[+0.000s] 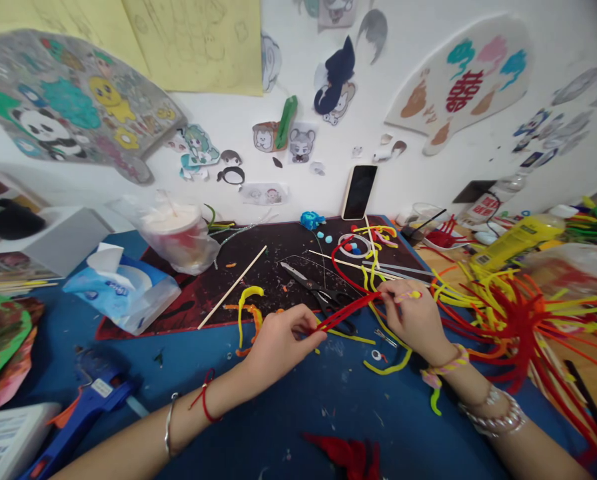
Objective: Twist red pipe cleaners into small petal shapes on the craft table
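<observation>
Above the blue tabletop (303, 393), red fuzzy stems (349, 311) are stretched on a slant between two hands set apart, one end being pinched between the thumb and fingers of the left hand (281, 347) and the other being clasped in the bent fingers of the right hand (412, 319). Just beyond the stems, scissors (298, 275) are laid on a dark mat (188, 293), where a pale stick (233, 287) is also placed. A googly eye (376, 355) is seen near the right hand, and a red fuzzy piece (351, 457) is partly cut off by the lower edge of the view. At the right, a tangle of red and yellow stems (521, 310) is spread; at the left, a blue glue gun (98, 397) is laid near a tissue pack (121, 293). Farther back, a phone (360, 193) is leaned against the white wall (323, 190)
</observation>
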{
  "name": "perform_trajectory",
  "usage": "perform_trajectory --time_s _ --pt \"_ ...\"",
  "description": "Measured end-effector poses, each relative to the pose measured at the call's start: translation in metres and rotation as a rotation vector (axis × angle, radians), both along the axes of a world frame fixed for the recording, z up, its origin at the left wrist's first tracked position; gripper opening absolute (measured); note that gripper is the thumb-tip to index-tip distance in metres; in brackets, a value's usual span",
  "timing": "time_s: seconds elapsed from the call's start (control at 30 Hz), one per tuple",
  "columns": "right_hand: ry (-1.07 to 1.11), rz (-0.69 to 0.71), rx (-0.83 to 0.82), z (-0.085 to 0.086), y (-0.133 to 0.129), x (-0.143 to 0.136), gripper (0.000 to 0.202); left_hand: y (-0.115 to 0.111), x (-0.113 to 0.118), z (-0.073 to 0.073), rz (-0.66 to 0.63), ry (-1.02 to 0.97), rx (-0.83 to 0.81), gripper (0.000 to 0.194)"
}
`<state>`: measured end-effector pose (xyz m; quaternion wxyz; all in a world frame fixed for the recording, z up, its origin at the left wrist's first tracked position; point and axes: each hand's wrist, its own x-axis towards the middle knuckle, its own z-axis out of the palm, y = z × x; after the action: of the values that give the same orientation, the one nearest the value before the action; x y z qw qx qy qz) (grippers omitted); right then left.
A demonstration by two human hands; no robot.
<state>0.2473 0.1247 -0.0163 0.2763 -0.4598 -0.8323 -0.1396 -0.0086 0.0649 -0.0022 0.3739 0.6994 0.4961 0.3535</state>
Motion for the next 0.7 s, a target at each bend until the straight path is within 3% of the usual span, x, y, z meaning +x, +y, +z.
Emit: perform_trajectory --time_s 0.2,0.7 --pt "0.000 0.014 0.009 -0.0009 0.0005 0.0009 0.010 0.0019 -0.0015 -0.0003 -0.016 -0.067 -0.119 0.022" --pt "-0.019 0.037 0.033 -0.0028 0.0030 0.0038 0.011 0.0034 -0.0046 -0.0040 -0.022 0.017 -0.111 0.017"
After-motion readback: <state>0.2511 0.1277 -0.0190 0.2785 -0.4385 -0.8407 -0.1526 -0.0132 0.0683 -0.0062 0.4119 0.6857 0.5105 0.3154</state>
